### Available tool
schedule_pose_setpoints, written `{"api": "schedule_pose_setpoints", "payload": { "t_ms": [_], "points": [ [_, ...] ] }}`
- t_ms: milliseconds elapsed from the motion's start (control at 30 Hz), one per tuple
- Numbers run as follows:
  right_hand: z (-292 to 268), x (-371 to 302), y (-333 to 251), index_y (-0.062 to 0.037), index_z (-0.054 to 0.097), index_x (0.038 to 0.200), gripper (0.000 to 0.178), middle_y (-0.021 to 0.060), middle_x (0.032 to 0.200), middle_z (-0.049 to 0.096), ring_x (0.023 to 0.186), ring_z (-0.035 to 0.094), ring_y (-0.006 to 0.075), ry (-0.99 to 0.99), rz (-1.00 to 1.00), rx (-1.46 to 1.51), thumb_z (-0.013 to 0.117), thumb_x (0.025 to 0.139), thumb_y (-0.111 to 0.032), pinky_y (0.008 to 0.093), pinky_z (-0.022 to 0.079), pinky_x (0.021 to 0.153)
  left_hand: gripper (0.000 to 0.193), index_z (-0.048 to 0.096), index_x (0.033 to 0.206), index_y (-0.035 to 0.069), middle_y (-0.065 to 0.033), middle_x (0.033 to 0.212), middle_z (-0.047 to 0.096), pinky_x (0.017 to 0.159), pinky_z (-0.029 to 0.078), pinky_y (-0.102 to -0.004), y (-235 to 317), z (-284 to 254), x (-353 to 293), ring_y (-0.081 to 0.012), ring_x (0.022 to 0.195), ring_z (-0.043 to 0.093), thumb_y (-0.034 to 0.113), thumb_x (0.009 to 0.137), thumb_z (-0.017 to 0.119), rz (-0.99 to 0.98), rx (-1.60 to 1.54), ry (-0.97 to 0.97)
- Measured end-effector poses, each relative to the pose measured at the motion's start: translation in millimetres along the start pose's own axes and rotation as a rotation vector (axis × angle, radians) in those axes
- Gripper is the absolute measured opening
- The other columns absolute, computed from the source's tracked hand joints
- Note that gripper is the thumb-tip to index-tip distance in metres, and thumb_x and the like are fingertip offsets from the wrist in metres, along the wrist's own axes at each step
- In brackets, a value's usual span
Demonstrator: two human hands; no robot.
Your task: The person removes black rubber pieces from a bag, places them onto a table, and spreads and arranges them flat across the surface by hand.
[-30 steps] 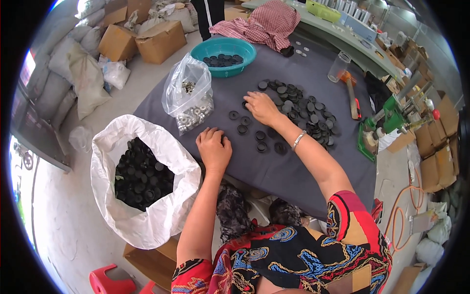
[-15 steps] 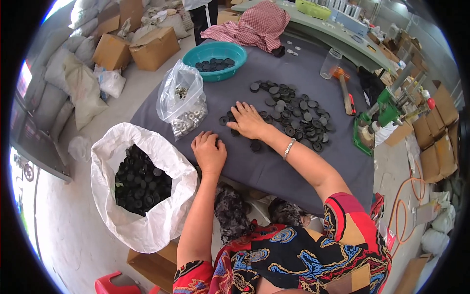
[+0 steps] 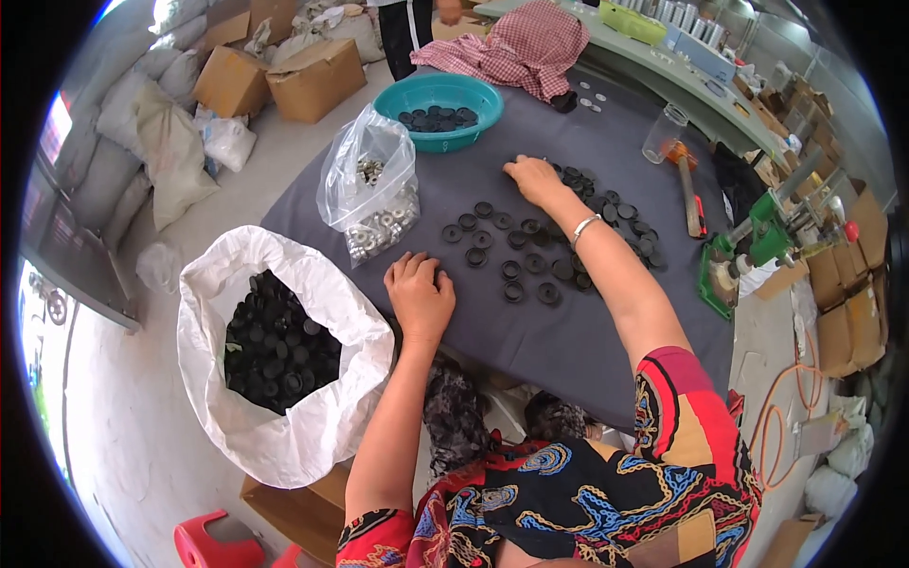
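Small round black caps (image 3: pixel 512 269) lie loose on the table, some showing a raised rim, with a denser pile (image 3: pixel 632 216) further right. At the far left edge of that pile is my right hand (image 3: pixel 533 180), fingers together and curled down; whatever may be under them is hidden. A bracelet circles that wrist. My left hand (image 3: pixel 419 301) rests on the table's near left edge, fingers loosely bent, thumb apart, holding nothing visible. Beside it stands a clear plastic bag (image 3: pixel 365 204) of small metal parts. Below left, a white sack (image 3: pixel 213 322) holds many more black caps.
A teal basin (image 3: pixel 445 142) with black caps stands at the far left of the grey-covered table (image 3: pixel 473 331). To the right are a glass jar (image 3: pixel 665 133), a hammer (image 3: pixel 688 189) and a green hand press (image 3: pixel 748 248). A checked cloth (image 3: pixel 530 47) lies at the back; a person stands behind.
My right hand has moved away from me and right, from lying spread on the caps to curled fingers. Caps now lie more scattered on the near left. My left hand stays at the edge.
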State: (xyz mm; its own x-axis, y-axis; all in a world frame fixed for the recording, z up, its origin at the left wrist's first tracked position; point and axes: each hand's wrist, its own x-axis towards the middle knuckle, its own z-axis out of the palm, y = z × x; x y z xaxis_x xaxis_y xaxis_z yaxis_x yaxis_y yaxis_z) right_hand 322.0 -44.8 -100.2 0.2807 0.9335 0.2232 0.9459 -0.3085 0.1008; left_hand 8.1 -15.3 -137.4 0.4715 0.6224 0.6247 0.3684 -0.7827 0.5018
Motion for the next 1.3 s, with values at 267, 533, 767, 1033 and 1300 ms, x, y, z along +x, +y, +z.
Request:
{"api": "schedule_pose_setpoints", "payload": {
  "t_ms": [267, 533, 767, 1033, 1300],
  "points": [
    [-20, -7, -3, -0.0035, 0.064, 0.108, 0.025, 0.0172, 0.088, 0.065, 0.074, 0.066, 0.0296, 0.113, 0.023, 0.465, 0.058, 0.084, -0.007, 0.0396, 0.053, 0.067, 0.015, 0.068, 0.085, 0.002, -0.0122, 0.102, 0.067, 0.098, 0.037, -0.0464, -2, 0, 0, -0.0334, 0.109, 0.056, 0.01, 0.073, 0.063, 0.009, 0.021, 0.006],
    [-10, -34, -18, 0.0002, 0.067, 0.107, 0.028, 0.0164, 0.086, 0.068, 0.08, 0.066, 0.0322, 0.261, 0.022, 0.424, 0.065, 0.081, -0.013, 0.0416, 0.052, 0.074, 0.015, 0.068, 0.084, 0.002, -0.0121, 0.102, 0.067, 0.099, 0.037, -0.0463, 1, 5, 1, -0.0333, 0.109, 0.056, 0.01, 0.073, 0.063, 0.018, -0.01, 0.006],
    [-41, -105, -34, -0.0094, 0.069, 0.099, 0.021, 0.0089, 0.093, 0.065, 0.094, 0.061, 0.0299, -0.007, -0.031, 0.275, 0.068, 0.079, -0.017, 0.0448, 0.043, 0.084, 0.015, 0.069, 0.085, 0.003, -0.0118, 0.103, 0.067, 0.099, 0.037, -0.0458, -1, 0, 1, -0.0329, 0.109, 0.056, 0.01, 0.073, 0.062, 0.009, 0.025, -0.002],
    [-19, -103, -76, -0.0137, 0.067, 0.088, 0.009, 0.0064, 0.087, 0.064, 0.09, 0.062, 0.0255, 0.15, -0.04, 0.224, 0.063, 0.083, -0.02, 0.0428, 0.041, 0.08, 0.016, 0.069, 0.086, 0.004, -0.0115, 0.104, 0.068, 0.1, 0.037, -0.0455, -6, 4, -3, -0.0323, 0.109, 0.057, 0.011, 0.073, 0.062, 0.015, 0.032, -0.018],
    [-36, -93, -15, -0.0117, 0.069, 0.094, 0.015, 0.0097, 0.091, 0.065, 0.096, 0.061, 0.0282, 0.156, 0.211, 0.15, 0.058, 0.085, -0.018, 0.0456, 0.043, 0.082, 0.016, 0.069, 0.086, 0.003, -0.0109, 0.104, 0.068, 0.098, 0.038, -0.0453, -6, 3, -2, -0.0315, 0.109, 0.057, 0.011, 0.074, 0.062, 0.032, 0.036, -0.001]
  ]
}}
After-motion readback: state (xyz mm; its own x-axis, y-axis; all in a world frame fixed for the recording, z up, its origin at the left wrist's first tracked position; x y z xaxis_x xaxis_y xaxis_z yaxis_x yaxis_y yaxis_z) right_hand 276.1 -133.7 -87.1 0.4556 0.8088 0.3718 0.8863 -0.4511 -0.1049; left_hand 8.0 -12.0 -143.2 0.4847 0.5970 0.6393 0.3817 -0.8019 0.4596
